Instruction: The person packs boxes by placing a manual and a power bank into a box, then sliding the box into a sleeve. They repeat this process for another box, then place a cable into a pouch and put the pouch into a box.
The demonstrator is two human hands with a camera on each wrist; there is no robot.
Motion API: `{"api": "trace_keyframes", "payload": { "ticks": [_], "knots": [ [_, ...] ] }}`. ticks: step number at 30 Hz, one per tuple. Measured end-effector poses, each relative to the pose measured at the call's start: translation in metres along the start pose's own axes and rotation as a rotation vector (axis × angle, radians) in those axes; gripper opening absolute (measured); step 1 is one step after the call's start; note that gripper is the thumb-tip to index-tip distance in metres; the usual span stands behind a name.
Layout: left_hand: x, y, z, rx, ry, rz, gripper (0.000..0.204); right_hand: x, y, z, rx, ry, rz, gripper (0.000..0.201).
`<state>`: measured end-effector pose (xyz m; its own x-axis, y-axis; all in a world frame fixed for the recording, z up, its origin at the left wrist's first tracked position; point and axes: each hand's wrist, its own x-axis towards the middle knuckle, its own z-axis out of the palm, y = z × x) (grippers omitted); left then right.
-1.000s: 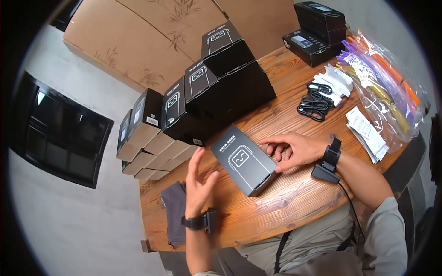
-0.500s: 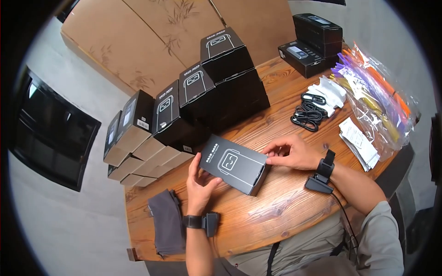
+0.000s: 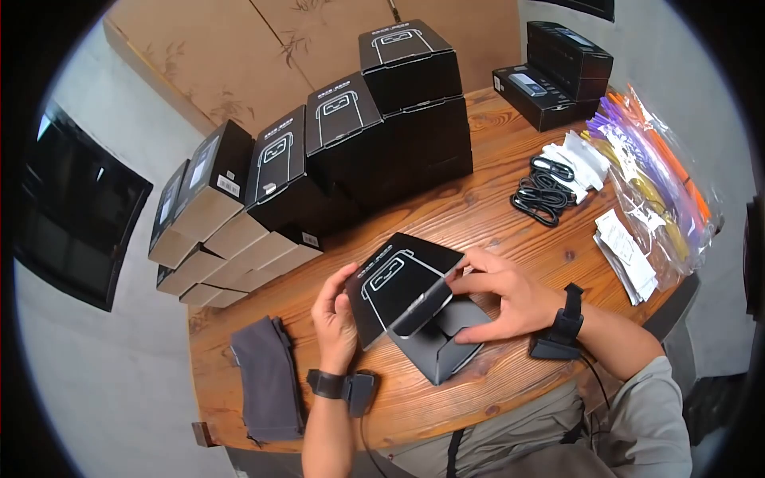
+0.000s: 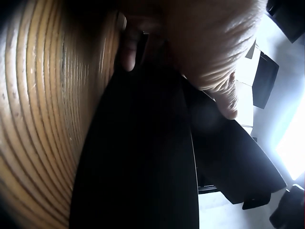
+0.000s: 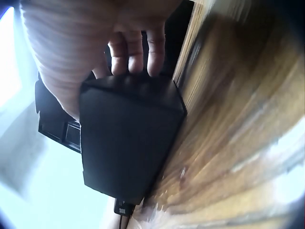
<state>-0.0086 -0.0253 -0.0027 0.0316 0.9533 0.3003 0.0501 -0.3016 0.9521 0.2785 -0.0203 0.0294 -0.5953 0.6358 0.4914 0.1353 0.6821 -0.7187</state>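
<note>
A black box (image 3: pixel 430 358) with a line-drawn smiling robot face lies on the wooden table, its hinged lid (image 3: pixel 410 275) tilted up. Beneath the lid, dark inner flaps show at the near end. My left hand (image 3: pixel 333 323) grips the left side of the box; in the left wrist view its thumb (image 4: pixel 228 104) lies on the lid side. On the right, my right hand (image 3: pixel 514 299) holds the box with fingers at the lid's right edge and the thumb low by the inner flap. Its fingertips (image 5: pixel 136 64) show at a dark panel's edge in the right wrist view.
Black boxes (image 3: pixel 343 119) stand stacked at the back left, two more (image 3: pixel 550 99) at the back right. Coiled black cables (image 3: pixel 542 195), paper leaflets (image 3: pixel 625 255) and a plastic bag (image 3: pixel 653 175) of colourful strips lie right. A grey cloth (image 3: pixel 267 378) lies at the left.
The left hand has come to the box's side and holds it. The box has turned, and its lid, closed before, is now raised with the right hand at its edge.
</note>
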Motion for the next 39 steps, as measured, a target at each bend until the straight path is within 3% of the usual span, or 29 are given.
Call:
{"api": "trace_keyframes", "payload": {
  "ticks": [1, 2, 8, 12, 16, 19, 26, 30, 36, 39],
  "knots": [
    [-0.001, -0.001, 0.000, 0.023, -0.005, 0.002, 0.061, 0.001, 0.000, 0.000, -0.071, 0.010, -0.087, 0.046],
    [-0.001, -0.001, 0.000, 0.046, -0.012, 0.006, 0.056, -0.001, 0.000, 0.000, -0.019, -0.074, -0.050, 0.053],
    [-0.007, 0.007, 0.007, 0.052, 0.037, -0.102, 0.029, 0.001, -0.008, 0.001, -0.018, -0.179, -0.127, 0.063],
    [-0.005, 0.015, 0.009, 0.175, -0.060, 0.002, 0.025, -0.002, -0.016, 0.000, -0.016, -0.279, -0.167, 0.057],
    [-0.008, 0.002, 0.003, 0.220, -0.014, -0.043, 0.019, -0.002, -0.012, 0.000, 0.022, -0.210, -0.203, 0.041],
    [-0.008, 0.008, 0.009, 0.238, 0.025, -0.044, 0.017, -0.002, -0.018, -0.004, -0.031, -0.217, -0.183, 0.042],
    [-0.010, 0.008, 0.008, 0.262, 0.044, -0.036, 0.017, -0.004, -0.013, -0.021, -0.063, 0.091, -0.279, 0.024],
    [-0.011, 0.004, 0.009, 0.265, 0.073, -0.015, 0.016, -0.003, -0.005, -0.026, -0.096, 0.072, -0.274, 0.022],
    [-0.010, 0.003, 0.006, 0.252, 0.038, -0.032, 0.017, -0.010, -0.008, -0.017, -0.019, -0.142, 0.051, 0.022],
    [-0.010, 0.006, 0.008, 0.239, 0.037, -0.022, 0.017, -0.010, -0.002, -0.015, 0.018, -0.151, 0.022, 0.020]
  ]
}}
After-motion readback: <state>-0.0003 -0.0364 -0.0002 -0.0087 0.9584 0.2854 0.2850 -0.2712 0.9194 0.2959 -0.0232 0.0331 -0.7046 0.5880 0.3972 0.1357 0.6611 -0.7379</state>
